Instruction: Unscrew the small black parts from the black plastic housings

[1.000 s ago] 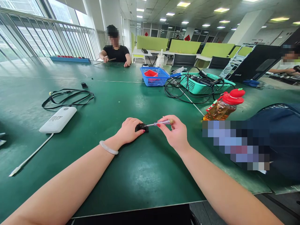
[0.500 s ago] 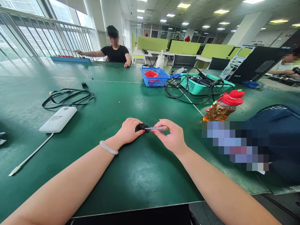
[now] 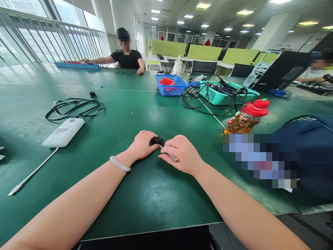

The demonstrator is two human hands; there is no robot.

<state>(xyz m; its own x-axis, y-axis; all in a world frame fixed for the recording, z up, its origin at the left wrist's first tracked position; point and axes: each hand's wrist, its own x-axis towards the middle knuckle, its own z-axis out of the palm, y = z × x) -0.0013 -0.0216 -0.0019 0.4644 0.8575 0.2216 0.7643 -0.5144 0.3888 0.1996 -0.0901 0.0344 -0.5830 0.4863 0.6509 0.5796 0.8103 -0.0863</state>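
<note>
My left hand (image 3: 142, 145), with a pale bangle (image 3: 120, 164) at its wrist, grips a small black block-like part (image 3: 157, 140) on the green table (image 3: 158, 205). What kind of part it is I cannot make out; fingers cover its left side. In my right hand (image 3: 183, 154) is a slim screwdriver (image 3: 171, 156) with a see-through handle and a brownish end. Its shaft points up and left, and the tip is at or very near the black part's lower edge, close to my left thumb.
To the left lie a white power bank (image 3: 63, 132), a looped black strap (image 3: 74, 109) and a small black piece (image 3: 92, 94). Beyond stand a blue basket (image 3: 171, 91) and a green basket (image 3: 215, 98) with cables. At right are a red-capped bottle (image 3: 243, 121) and dark cloth (image 3: 312, 156). A person (image 3: 127, 59) sits across.
My right hand has shifted slightly left and turned, so the screwdriver now slants with its handle end lower, towards me. My left hand stays on the black part. The person's far hand has moved along the blue tray.
</note>
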